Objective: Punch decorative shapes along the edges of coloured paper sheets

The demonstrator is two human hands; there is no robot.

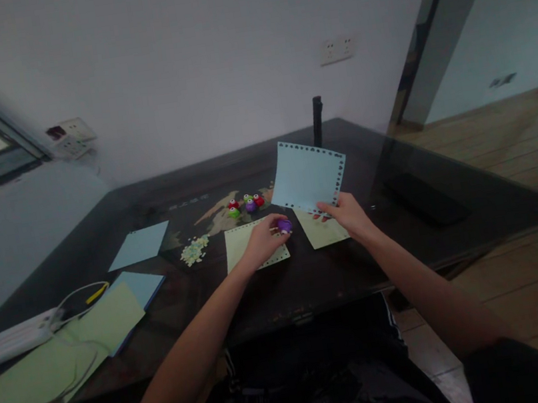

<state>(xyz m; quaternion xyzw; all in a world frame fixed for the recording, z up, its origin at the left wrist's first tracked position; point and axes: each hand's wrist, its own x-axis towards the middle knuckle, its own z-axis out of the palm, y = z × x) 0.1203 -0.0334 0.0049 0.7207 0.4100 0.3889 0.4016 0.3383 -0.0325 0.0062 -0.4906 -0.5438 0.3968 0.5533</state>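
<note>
A dark counter (pixel 274 302) is standing against a pale wall (pixel 209 69). The left hand (pixel 264 237) is gripping a rounded purple object (pixel 284 226) near the right edge of a yellow sheet (pixel 239 243), while the right hand (pixel 345 212) is pinching a raised, hole-edged pale blue sheet (pixel 308 175) by its near right part. Small colourful figures (pixel 250 205) are clustering beyond; paper scraps (pixel 195 250) are lying farther left
</note>
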